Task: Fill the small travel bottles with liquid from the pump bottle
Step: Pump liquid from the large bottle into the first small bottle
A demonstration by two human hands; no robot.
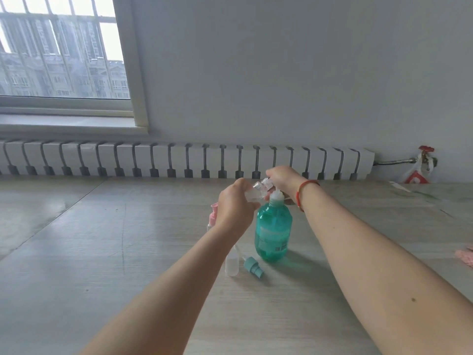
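The left hand point(234, 206) grips a small clear travel bottle point(252, 194), its fingers curled round the body, and holds it tilted so that its open mouth meets the nozzle of the teal pump bottle point(273, 233). That tilt looks chosen to catch the liquid straight from the spout rather than let it drip. The right hand point(281, 179) sits on top of the pump head point(277, 194) with its fingers curled down over it, placed, I judge, to press the pump; whether it is pressing at this moment cannot be told, since the hands hide the spout. A red cord bracelet point(302, 194) circles the right wrist.

The pump bottle stands upright on the pale wood-grain surface point(128, 252), roughly mid-scene, still mostly full of green liquid. Just near and left of it stands a second small clear bottle point(231, 265), uncapped, with a teal spray cap point(253, 267) lying on its side beside it, set close by, probably so it can go back on after filling. A pink-capped bottle point(213, 216) stands left of the left wrist, partly hidden by it.

Far behind runs a white radiator point(179, 157) under a window point(61, 52), with a red valve point(426, 152) at its right end. Something pink point(465, 257) shows at the right edge. The left forearm crosses over the waiting bottles and could knock them on its way back.
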